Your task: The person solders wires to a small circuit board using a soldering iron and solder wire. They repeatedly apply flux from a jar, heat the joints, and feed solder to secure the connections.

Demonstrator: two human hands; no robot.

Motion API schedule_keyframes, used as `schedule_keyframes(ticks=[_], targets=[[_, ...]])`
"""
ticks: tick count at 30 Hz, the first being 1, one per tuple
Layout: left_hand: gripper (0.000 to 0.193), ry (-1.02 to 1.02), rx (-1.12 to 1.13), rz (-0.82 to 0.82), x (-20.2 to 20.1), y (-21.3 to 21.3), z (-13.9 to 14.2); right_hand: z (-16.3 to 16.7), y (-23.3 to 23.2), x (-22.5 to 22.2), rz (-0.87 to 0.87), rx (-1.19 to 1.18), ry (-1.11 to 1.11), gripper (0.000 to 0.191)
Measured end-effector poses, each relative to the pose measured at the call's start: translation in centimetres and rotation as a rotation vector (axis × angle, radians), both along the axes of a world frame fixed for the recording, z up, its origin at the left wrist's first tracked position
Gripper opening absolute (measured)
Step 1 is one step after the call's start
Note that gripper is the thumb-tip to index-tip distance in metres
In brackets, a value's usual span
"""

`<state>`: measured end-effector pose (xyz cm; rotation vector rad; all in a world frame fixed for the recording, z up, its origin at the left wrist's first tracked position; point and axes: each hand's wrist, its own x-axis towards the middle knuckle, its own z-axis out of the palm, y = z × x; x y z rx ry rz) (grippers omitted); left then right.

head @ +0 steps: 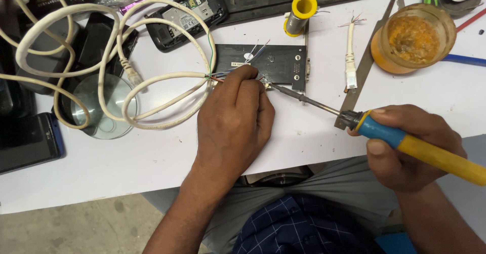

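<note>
Left hand (233,125) pinches stripped cable wires (218,76) on circuit board (276,64); right hand (405,147) grips soldering iron (405,140), tip at board; joint appears unfinished.

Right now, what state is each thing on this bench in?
Left hand: closed, pinching thin wires at the circuit board.
Right hand: grip closed on the soldering iron, tip at the board.
White cable: looped, end stripped.
Orange jar: open.
Phone: back cover off.
Solder spool: lying on its side.
</note>
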<state>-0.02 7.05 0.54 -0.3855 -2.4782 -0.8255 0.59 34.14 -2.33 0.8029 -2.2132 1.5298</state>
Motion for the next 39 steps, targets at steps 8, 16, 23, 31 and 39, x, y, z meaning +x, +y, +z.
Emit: schedule_keyframes(ticks=[8,16,23,31,39], targets=[[0.010,-0.009,-0.012,-0.007,0.01,0.07,-0.15,0.10,-0.02,-0.21,0.004,0.031,0.006,0.031],[0.011,-0.004,-0.014,-0.012,0.02,0.04,-0.19,-0.41,0.12,0.08,-0.011,0.035,0.013,0.031],[0.011,0.001,-0.015,-0.015,0.06,-0.11,-0.28,-0.39,-0.13,0.31,-0.001,-0.013,-0.027,0.031],[0.012,0.003,-0.017,-0.015,0.09,-0.12,-0.27,-0.54,0.03,0.18,0.000,0.002,-0.013,0.031],[0.011,-0.001,-0.017,-0.013,0.09,-0.12,-0.29,-0.48,0.08,0.06,0.011,0.031,0.011,0.032]])
